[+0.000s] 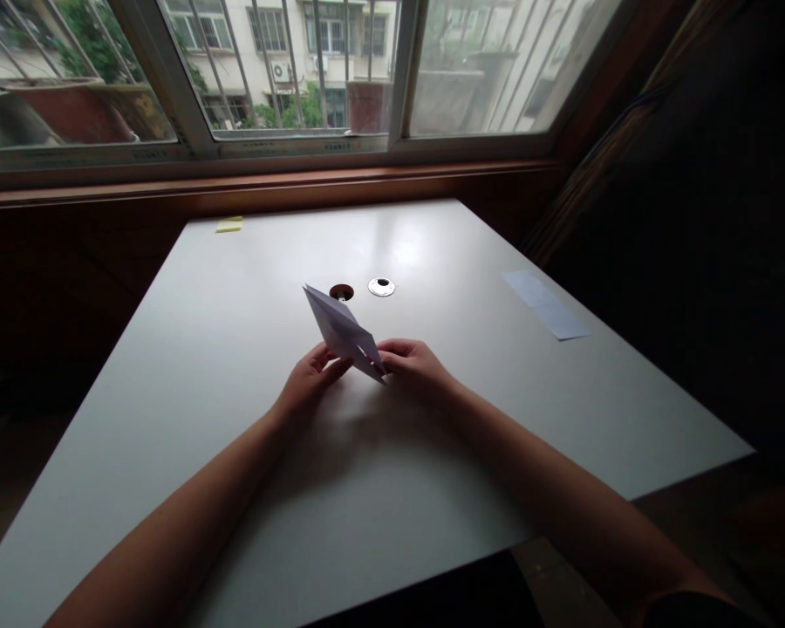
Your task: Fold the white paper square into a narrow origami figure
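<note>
Between my two hands is a folded sheet of white paper (340, 327), held tilted above the white table, with a pointed end up at the left and layers parting at the lower right. My left hand (310, 375) pinches its lower left side between thumb and fingers. My right hand (412, 362) is closed on the lower right end, near the gap between the layers. Some fingertips of both hands are hidden behind the paper.
The white table (189, 366) has a round hole (341, 292) with a round metal cover (382, 287) beside it. A paper strip (546, 305) lies near the right edge, a yellow sticky note (229, 224) at the far left. A barred window (288, 70) is behind.
</note>
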Available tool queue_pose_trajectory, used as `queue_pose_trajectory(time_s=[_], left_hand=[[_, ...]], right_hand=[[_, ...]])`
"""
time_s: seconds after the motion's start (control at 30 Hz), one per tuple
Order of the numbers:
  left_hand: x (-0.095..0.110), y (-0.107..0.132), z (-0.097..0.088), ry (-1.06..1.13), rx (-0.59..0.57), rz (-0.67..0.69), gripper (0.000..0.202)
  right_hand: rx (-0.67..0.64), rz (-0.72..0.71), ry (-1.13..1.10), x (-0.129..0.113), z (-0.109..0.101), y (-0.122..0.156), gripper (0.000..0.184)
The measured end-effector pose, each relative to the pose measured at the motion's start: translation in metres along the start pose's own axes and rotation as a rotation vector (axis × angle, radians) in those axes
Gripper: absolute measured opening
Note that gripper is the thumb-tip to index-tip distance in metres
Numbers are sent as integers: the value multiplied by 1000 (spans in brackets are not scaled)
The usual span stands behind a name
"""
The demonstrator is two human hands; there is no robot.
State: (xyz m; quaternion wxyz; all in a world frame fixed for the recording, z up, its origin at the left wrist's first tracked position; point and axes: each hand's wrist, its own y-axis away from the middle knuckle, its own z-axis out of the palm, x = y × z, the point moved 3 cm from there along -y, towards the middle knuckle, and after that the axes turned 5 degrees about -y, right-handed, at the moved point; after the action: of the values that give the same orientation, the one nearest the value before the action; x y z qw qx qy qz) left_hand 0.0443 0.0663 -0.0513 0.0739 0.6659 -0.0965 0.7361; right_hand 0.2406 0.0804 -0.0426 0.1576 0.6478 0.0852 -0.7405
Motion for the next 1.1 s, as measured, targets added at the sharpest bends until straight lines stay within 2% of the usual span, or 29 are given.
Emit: queue_pose_trajectory(time_s=[0.2,0.37,0.5,0.6,0.73,0.87,1.03,1.1], left_hand=[[-1,-1,-6,203,62,-51,30],[-3,-1,-8,174,71,-66,33],[-1,0,-8,159,116,21,45],[0,1,-7,130,113,18,61],[0,1,-9,79,134,10,71],[2,0,-11,1,144,38,73],[3,0,-15,-212,129,58,72],[4,0,-16,-321,92,59,72]], right_hand=[[-151,81,-2,8,21,2,35],[-224,4,115,8,25,2,32],[-229,-60,259,3,30,5,33],[-237,-126,348,1,34,6,34],[-226,-292,501,0,29,6,30],[-174,-473,700,-2,12,5,23],[-10,-720,817,-12,-9,11,8],[48,-815,925,-16,-10,16,15]])
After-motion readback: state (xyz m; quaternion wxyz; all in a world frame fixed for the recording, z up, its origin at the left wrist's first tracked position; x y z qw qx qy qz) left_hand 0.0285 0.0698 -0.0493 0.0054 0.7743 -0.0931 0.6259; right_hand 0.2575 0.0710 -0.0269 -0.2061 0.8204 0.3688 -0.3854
